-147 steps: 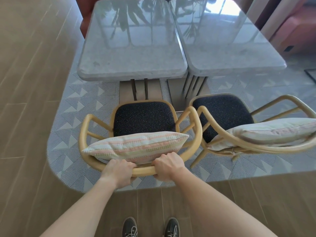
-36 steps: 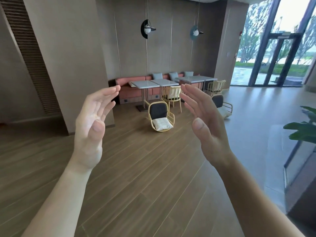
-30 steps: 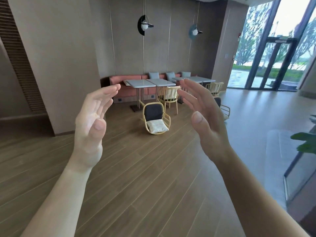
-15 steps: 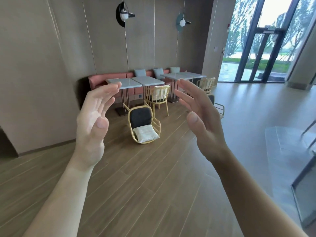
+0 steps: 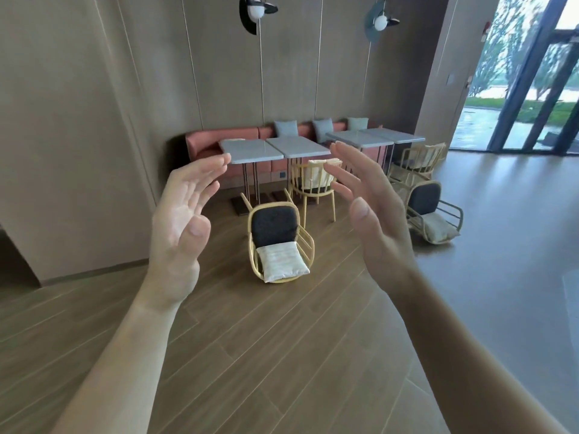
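Both hands are raised in front of the camera and hold nothing. The left hand [image 5: 183, 227] and the right hand [image 5: 374, 214] have straight, slightly spread fingers and palms turned toward each other, well apart. Seen between them, farther off on the wooden floor [image 5: 282, 355], is a rattan chair [image 5: 275, 233] tipped onto its back, with its dark seat pad facing the camera. A pale striped cushion [image 5: 282, 261] lies in the hoop of its backrest (neither hand touches any of this). Just behind it an upright chair [image 5: 313, 186] stands at a pair of grey tables [image 5: 250, 148], with a pink bench [image 5: 206, 142] along the wall. To the right a second tipped chair [image 5: 429, 211] lies on the floor, partly hidden by the right hand. Two pendant lamps [image 5: 255, 9] hang above, and tall glass doors [image 5: 532, 89] fill the far right.
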`<action>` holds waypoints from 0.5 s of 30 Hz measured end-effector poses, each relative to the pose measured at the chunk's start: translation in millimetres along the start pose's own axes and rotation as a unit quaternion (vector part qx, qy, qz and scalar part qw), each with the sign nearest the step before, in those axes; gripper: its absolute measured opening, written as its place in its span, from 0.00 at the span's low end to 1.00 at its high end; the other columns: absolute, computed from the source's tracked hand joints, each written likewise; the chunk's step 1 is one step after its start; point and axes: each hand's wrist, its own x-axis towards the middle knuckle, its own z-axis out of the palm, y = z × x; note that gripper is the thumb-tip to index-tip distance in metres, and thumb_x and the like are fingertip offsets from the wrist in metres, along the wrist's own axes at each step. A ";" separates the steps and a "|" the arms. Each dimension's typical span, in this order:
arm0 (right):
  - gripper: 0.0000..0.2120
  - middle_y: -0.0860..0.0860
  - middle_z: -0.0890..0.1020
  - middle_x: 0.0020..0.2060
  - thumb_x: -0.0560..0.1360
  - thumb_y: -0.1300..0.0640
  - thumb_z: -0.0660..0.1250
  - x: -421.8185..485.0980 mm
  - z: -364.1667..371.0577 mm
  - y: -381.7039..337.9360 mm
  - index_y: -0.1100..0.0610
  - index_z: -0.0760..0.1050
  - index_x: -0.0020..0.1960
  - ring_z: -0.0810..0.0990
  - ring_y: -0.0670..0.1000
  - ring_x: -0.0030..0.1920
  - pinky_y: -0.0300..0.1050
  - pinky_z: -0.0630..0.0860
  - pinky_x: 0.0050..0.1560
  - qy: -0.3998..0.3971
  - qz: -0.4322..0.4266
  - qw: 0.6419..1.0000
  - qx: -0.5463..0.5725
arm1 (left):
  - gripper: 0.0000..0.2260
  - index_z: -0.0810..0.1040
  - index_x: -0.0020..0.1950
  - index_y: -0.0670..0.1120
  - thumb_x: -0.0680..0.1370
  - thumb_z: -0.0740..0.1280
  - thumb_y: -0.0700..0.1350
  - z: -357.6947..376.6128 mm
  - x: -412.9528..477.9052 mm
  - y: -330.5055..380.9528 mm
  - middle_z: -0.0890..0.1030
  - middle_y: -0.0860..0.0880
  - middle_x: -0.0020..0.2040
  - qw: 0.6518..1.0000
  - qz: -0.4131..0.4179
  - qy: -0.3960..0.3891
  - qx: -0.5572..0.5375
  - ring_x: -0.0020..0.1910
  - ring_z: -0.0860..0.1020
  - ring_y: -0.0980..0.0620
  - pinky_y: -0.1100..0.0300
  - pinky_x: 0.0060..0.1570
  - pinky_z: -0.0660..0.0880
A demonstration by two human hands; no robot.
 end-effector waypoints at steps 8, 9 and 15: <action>0.48 0.56 0.73 0.76 0.76 0.27 0.63 93.8 -25.7 176.2 0.64 0.64 0.79 0.73 0.57 0.77 0.65 0.70 0.75 -0.025 0.016 1.000 0.002 | 0.36 0.71 0.74 0.50 0.76 0.64 0.74 22.5 72.8 -177.3 0.75 0.45 0.75 0.999 -0.025 0.016 0.014 0.79 0.71 0.41 0.41 0.78 0.66; 0.48 0.56 0.73 0.76 0.76 0.27 0.63 108.9 -27.4 200.3 0.64 0.64 0.79 0.73 0.57 0.77 0.65 0.70 0.75 -0.031 0.015 0.999 -0.001 | 0.36 0.71 0.73 0.49 0.76 0.64 0.74 24.7 84.7 -203.1 0.75 0.44 0.75 0.999 -0.025 0.020 0.013 0.79 0.71 0.41 0.41 0.78 0.66; 0.43 0.53 0.73 0.76 0.76 0.26 0.62 230.0 -48.1 333.8 0.56 0.66 0.78 0.75 0.55 0.76 0.65 0.71 0.75 -0.035 0.018 0.999 -0.023 | 0.37 0.70 0.73 0.47 0.77 0.64 0.74 19.9 197.9 -346.8 0.74 0.44 0.75 0.999 -0.012 0.038 0.011 0.79 0.70 0.41 0.37 0.78 0.65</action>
